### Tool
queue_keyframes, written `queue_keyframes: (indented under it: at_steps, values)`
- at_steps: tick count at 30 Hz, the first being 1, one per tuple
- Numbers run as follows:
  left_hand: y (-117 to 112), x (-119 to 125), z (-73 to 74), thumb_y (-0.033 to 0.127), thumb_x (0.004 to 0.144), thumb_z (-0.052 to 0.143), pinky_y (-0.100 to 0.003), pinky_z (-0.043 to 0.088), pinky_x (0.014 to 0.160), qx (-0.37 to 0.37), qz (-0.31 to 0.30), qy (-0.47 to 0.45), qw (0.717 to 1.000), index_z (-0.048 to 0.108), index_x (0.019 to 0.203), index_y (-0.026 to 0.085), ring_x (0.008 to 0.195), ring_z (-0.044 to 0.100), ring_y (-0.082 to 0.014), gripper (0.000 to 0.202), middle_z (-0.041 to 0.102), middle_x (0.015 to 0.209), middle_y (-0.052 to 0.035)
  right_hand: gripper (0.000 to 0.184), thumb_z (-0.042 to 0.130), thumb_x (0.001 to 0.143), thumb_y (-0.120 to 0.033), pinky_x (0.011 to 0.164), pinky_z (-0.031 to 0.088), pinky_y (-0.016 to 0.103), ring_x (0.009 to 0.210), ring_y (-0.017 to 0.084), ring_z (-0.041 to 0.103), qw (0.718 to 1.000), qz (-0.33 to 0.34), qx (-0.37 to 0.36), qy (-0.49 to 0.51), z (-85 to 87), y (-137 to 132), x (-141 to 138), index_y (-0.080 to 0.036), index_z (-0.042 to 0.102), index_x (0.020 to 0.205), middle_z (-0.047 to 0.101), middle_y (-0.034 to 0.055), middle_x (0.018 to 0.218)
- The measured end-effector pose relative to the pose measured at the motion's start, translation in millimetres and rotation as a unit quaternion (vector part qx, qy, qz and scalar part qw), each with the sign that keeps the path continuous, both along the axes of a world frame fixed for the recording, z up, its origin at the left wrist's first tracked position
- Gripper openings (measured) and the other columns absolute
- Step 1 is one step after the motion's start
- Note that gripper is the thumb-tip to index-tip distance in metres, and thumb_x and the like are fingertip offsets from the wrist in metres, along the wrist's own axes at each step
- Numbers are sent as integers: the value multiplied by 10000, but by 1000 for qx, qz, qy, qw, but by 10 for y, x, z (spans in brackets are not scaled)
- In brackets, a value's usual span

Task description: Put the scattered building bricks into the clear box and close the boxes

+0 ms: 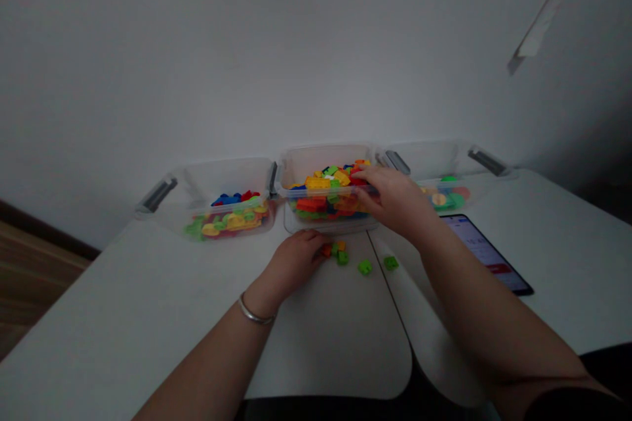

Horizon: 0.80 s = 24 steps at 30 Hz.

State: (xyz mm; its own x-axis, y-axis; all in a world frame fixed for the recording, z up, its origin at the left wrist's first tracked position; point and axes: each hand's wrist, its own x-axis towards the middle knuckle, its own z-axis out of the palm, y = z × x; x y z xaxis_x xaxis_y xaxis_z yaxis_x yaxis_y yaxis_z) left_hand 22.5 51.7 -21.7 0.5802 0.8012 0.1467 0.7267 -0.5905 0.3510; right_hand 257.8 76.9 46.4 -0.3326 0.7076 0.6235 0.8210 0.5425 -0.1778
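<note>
My left hand [300,258] rests on the table with its fingers curled round the red end of a small row of building blocks [334,248], red, green and orange. Right beside that row, a green building block [342,258] touches or nearly touches it. Two more green blocks, one nearer [365,267] and one farther right [391,263], lie loose on the tabletop. My right hand [395,200] reaches over the rim of the middle clear bin [326,227], thumb and fingers apart, fingertips at a red block [356,176] in the mixed pile. The fingertips are partly hidden among the blocks.
A left clear bin [212,177] holds colourful pieces; a right clear bin [419,154] holds round and green ones, partly behind my right arm. A phone [486,253] with its screen lit lies on the right. A seam splits the white table [326,342], and a wall stands behind.
</note>
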Motion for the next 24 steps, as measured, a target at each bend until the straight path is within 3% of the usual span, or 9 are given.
queue_keyframes:
  at_steps: [8,13,19,24]
  values:
    - [-15,4,40,211,871,614,-387,497,839,1,2,14,1000,698,994,178,940,645,-276,152,692,1013,-114,360,573,902,-250,1077,440,523,1257,319,585,997,2,55,50,19,-37,6,-135,657,1232,640,182,1353]
    - [-17,7,34,200,796,623,-313,437,642,-74,79,-98,989,640,933,193,696,595,-198,137,651,816,-37,333,578,900,-253,1069,439,518,1232,305,598,994,41,77,69,99,-142,-26,-186,663,1215,660,148,1329]
    - [22,26,40,244,724,655,-271,400,604,-155,109,-291,938,563,863,202,640,525,-143,172,580,740,23,235,584,908,-212,1036,469,465,1144,264,639,989,117,57,70,150,-259,-136,-201,696,1115,722,109,1201]
    - [78,58,79,359,649,758,-248,392,599,-255,89,-435,859,548,824,192,628,503,-112,321,558,724,37,196,595,926,-194,1006,489,445,1140,242,638,978,205,-15,19,62,-281,-277,-217,702,1088,720,87,1195]
